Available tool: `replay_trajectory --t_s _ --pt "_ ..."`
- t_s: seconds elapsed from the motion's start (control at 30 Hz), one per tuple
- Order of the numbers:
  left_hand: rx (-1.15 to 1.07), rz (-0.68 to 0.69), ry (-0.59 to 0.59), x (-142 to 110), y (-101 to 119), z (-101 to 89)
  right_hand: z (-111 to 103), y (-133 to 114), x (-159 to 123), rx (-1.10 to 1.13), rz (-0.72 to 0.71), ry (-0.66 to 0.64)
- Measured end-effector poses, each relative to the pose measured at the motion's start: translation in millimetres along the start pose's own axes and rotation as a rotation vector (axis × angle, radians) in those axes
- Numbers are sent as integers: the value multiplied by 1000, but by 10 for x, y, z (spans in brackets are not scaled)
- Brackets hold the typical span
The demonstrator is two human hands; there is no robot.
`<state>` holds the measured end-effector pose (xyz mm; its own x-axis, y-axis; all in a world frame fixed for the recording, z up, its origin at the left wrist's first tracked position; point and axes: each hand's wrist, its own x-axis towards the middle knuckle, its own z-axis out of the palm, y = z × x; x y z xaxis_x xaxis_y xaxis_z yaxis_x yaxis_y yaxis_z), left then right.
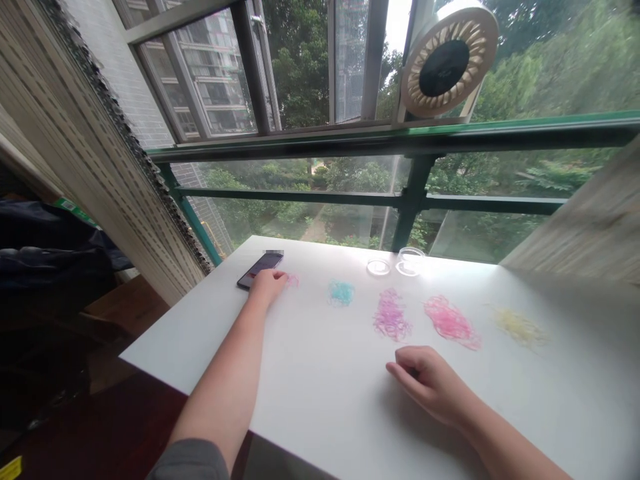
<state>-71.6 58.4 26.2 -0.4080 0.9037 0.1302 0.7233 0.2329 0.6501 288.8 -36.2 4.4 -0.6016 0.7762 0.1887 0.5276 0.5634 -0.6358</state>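
My left hand (269, 287) reaches to the far left of the white table (320, 380). Its fingers are pinched together at the edge of a small cluster of pale pink rubber bands (293, 281); anything between the fingertips is hidden. A dark phone (260, 268) lies flat just beside and behind that hand. My right hand (433, 383) hovers or rests over the near right part, fingers curled in and thumb extended, with nothing visible in it. Beyond it lie loose piles of purple rubber bands (391, 317), bright pink bands (451, 322) and yellow bands (520, 327). Teal bands (342, 293) lie between the hands.
Two clear round containers or lids, a flat one (379, 267) and a taller one (410, 262), sit near the back edge. A green railing (300, 195) runs behind the table. A round fan (445, 67) stands above it, and a curtain (100, 153) hangs left.
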Motion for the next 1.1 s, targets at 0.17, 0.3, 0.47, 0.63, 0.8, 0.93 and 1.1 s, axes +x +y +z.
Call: replay_trajectory --t_s 0.17,0.3,0.47,0.63,0.8,0.93,1.1 --pt "-187 64 -75 -13 37 72 -7 -20 10 -8 -3 -4" --pt "-269 98 -148 -68 85 121 -7 -25 7 -3 -9 -2" --pt "-341 139 -210 -135 180 113 -1 -22 16 18 -39 23" --pt "-432 214 -278 -291 369 248 -21 -72 28 34 -45 40" --pt "-490 503 -548 -798 743 527 -81 -131 50 67 81 136" --pt "-393 759 -733 -1155 980 629 -123 -107 78 113 184 231" --pt "-324 948 -696 -1214 1026 668 -137 -86 100 141 185 175"
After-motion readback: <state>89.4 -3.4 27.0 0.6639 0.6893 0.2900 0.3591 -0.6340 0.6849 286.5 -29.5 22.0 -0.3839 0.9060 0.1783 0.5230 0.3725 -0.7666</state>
